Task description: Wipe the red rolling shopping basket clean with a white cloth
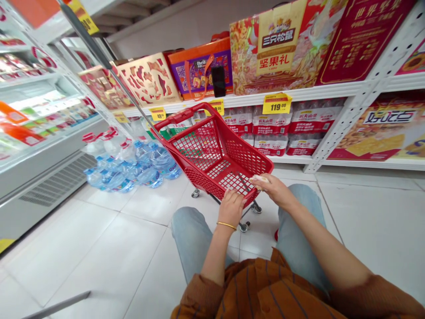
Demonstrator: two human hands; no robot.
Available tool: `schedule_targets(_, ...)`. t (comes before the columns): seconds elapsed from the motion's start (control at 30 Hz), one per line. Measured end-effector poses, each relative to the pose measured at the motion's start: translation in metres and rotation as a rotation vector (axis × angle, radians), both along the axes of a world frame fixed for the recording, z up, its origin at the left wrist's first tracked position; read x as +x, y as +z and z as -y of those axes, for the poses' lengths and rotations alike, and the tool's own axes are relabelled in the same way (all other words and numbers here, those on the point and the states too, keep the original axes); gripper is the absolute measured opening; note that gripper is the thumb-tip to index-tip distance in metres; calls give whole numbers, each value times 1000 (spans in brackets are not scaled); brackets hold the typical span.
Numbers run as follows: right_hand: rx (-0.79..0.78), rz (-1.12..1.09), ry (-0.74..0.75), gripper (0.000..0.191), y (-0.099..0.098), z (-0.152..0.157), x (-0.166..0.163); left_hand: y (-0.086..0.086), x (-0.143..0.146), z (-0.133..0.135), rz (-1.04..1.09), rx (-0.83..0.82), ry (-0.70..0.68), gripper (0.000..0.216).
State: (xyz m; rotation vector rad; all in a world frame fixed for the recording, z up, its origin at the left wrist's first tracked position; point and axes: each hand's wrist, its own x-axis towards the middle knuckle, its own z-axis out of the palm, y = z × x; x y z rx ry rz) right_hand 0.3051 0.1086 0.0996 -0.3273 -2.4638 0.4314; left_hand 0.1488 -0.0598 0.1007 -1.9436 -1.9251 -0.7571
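Observation:
A small red shopping cart [245,153] stands right in front of my knees, its plastic basket a mesh of square holes. My left hand [231,206], with a gold bangle at the wrist, has its fingers curled over the near rim. Close by on the right, my right hand [274,189] is closed around a crumpled whitish wad, perhaps a tissue or cloth [260,179], just above the rim's near right corner. A dark thin bar shows by the basket floor between the hands; what it belongs to is unclear.
Gift boxes [277,48] line the shelf [338,91] ahead, with packs of bottled water [270,124] below. A dark phone [218,82] appears before the boxes. Large water bottles [136,166] stand on the floor at left, near a chiller [43,173]. A grey pole [128,91] slants toward the cart handle.

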Motion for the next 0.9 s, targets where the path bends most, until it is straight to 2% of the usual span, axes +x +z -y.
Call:
schedule_targets(0.2, -7, -18, -17, 33, -4, 9, -4, 2, -8, 8, 39, -27, 11, 21)
schedule_targets(0.47, -65, -73, -46, 35, -9, 9, -7, 20, -12, 3, 31, -158, -37, 19)
schedule_targets(0.7, -108, -110, -49, 36, -7, -6, -11, 21, -10, -17, -167, -222, -26, 30)
schedule_targets(0.9, -192, -149, -76, 38, -11, -9, -17, 19, 4, -52, -256, -334, -61, 42)
